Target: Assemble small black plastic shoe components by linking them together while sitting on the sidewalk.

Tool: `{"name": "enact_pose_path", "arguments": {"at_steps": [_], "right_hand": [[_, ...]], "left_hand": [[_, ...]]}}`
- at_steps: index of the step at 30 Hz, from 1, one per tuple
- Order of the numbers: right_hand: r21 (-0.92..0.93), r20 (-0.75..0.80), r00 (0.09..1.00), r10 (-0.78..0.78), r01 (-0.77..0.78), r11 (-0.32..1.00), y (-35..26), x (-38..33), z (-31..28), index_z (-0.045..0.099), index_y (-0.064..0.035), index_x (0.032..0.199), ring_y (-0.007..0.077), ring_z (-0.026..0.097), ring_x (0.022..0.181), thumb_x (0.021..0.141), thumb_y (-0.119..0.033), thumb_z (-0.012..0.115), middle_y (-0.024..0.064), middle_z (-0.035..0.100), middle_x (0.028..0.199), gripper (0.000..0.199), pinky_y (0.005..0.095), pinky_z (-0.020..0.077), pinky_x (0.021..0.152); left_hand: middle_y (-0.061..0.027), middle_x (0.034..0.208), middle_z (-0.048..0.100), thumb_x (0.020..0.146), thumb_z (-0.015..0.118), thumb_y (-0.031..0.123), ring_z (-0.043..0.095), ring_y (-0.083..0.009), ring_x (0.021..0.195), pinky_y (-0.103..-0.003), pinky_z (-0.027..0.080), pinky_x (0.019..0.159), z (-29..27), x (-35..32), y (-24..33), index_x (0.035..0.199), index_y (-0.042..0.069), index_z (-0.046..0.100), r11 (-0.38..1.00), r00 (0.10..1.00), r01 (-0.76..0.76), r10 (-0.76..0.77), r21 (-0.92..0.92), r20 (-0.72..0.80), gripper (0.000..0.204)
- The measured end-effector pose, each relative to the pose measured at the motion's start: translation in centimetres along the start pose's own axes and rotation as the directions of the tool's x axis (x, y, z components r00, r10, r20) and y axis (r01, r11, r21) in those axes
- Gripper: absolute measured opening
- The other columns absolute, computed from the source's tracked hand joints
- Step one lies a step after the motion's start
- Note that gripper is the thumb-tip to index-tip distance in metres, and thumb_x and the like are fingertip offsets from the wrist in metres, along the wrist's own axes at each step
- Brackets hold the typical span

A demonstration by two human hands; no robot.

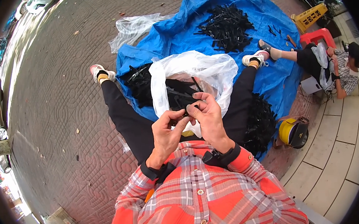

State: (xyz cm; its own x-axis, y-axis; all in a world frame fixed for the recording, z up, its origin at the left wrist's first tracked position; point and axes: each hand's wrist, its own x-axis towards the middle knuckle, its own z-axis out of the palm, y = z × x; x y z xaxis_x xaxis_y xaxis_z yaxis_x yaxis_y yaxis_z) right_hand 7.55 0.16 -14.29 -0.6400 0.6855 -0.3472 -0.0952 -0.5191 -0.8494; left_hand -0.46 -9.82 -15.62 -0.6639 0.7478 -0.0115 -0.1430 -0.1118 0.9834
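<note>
Thumbs and fingers nearly meeting, a seated person's left hand (pixel 167 131) and right hand (pixel 208 118) pinch a small black piece (pixel 186 113) above an open white plastic bag (pixel 222 65) holding black strips (pixel 180 94), between legs spread toward a blue tarp (pixel 285 75). The step appears to be close fingertip work, its detail hidden by the fingers; the next move likely calls for steady, matched pinches.

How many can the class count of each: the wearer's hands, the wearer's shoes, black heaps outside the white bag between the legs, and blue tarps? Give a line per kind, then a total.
Wearer's hands: 2
Wearer's shoes: 2
Black heaps: 3
Blue tarps: 1
Total: 8
</note>
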Motion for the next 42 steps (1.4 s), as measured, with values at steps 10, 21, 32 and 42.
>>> {"name": "enact_pose_path", "arguments": {"at_steps": [10,21,32,42], "right_hand": [[-0.117,-0.019,0.987,-0.162,0.158,0.980,-1.4,-0.6,0.8,0.034,0.0019,0.110,0.0082,0.051,0.056,0.079,0.001,0.062,0.0051,0.057,0.071,0.042,0.0193,0.0404,0.051],[0.182,-0.007,0.994,0.108,-0.105,0.978,-0.8,-0.3,-0.7,0.032,0.0018,0.111,0.0144,0.056,0.054,0.078,0.000,0.064,0.0086,0.058,0.071,0.045,0.0227,0.0427,0.048],[-0.038,-0.023,0.999,0.037,-0.038,0.999,-0.4,-0.4,-0.7,0.032,0.0023,0.107,0.0127,0.054,0.051,0.076,0.001,0.066,0.0096,0.058,0.066,0.046,0.0222,0.0436,0.047],[-0.662,0.496,0.581,-0.645,0.734,0.152,0.4,-2.0,1.0,0.042,0.0081,0.103,0.0304,0.056,0.080,0.075,0.008,0.055,0.0176,0.054,0.091,0.031,0.0350,0.0481,0.062]], "left_hand": [[-0.0006,0.073,0.058,0.085,0.057,0.007,0.050,-0.0035,0.061,-0.016,0.039,0.050,0.7,0.1,1.3,0.100,-0.001,0.059,0.949,0.979,0.189,-0.204,-0.251,-0.032,0.017],[0.0015,0.066,0.056,0.081,0.057,0.001,0.048,-0.0022,0.058,-0.016,0.037,0.050,0.2,0.3,1.5,0.093,-0.001,0.063,0.951,0.954,0.301,-0.301,-0.062,0.016,0.013],[0.0030,0.063,0.055,0.079,0.059,0.000,0.044,-0.0003,0.057,-0.016,0.034,0.049,-0.6,0.6,1.2,0.088,-0.003,0.063,0.947,0.945,0.322,-0.321,-0.003,0.061,0.010],[0.0019,0.067,0.057,0.080,0.057,0.000,0.045,-0.0015,0.056,-0.017,0.034,0.048,-0.3,1.3,0.3,0.095,-0.002,0.063,0.967,0.966,0.255,-0.255,-0.011,-0.035,0.016]]}}
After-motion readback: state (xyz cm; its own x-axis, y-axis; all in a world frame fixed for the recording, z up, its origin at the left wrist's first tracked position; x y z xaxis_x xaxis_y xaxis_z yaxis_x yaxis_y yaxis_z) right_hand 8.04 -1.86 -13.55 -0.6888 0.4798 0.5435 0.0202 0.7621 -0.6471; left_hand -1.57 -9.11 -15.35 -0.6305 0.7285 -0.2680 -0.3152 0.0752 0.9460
